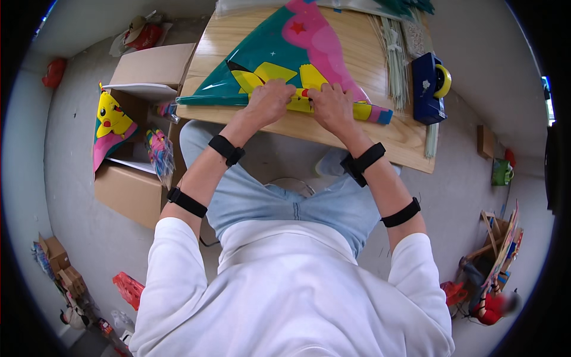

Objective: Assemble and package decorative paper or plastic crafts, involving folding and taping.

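A triangular kite (pixel 262 41) of shiny dark green and pink film, printed with a yellow cartoon figure, lies on the wooden table in front of me. Its near edge is rolled into a narrow tube that runs left to right along the table's front. My left hand (pixel 270 100) has its fingers curled over this roll, left of its middle. Close beside it, my right hand (pixel 332 107) is curled over the same roll. Both hands are closed on the film, and my fingertips are partly hidden. The roll's right end sticks out past my right hand.
A blue tape dispenser (pixel 427 89) with yellow tape stands at the table's right edge, beside bundled thin pale rods (pixel 395 65). At left, an open cardboard box (pixel 128 193) holds another kite (pixel 113 122) and bagged colourful pieces (pixel 159 152). A person in red (pixel 491 308) is far right.
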Available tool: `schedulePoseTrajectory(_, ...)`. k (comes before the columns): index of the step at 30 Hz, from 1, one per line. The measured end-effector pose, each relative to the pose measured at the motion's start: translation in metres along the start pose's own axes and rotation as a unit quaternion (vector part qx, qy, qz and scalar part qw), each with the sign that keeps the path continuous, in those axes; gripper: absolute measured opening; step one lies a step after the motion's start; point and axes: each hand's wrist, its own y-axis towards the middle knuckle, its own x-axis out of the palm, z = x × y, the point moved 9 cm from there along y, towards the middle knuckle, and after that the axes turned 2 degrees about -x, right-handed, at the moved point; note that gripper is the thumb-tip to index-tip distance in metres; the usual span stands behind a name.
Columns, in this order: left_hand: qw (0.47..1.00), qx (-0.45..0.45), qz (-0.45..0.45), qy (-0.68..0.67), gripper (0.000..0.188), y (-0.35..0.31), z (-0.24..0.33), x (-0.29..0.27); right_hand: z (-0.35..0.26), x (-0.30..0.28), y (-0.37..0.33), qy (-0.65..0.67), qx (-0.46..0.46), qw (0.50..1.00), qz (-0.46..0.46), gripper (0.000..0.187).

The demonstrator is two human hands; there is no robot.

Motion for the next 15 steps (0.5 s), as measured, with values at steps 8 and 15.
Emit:
schedulePoseTrajectory(8,1.0,0.007,0.003,0.004,0.011,0.011,0.004,-0.006,0.008,0.011,0.012,-0.006,0.011,0.995,-0.097,0.018)
schedulePoseTrajectory(15,1.0,-0.02,0.004,-0.018,0.01,0.011,0.0,-0.006,0.004,-0.002,0.01,-0.012,0.025,0.998,-0.047,0.023)
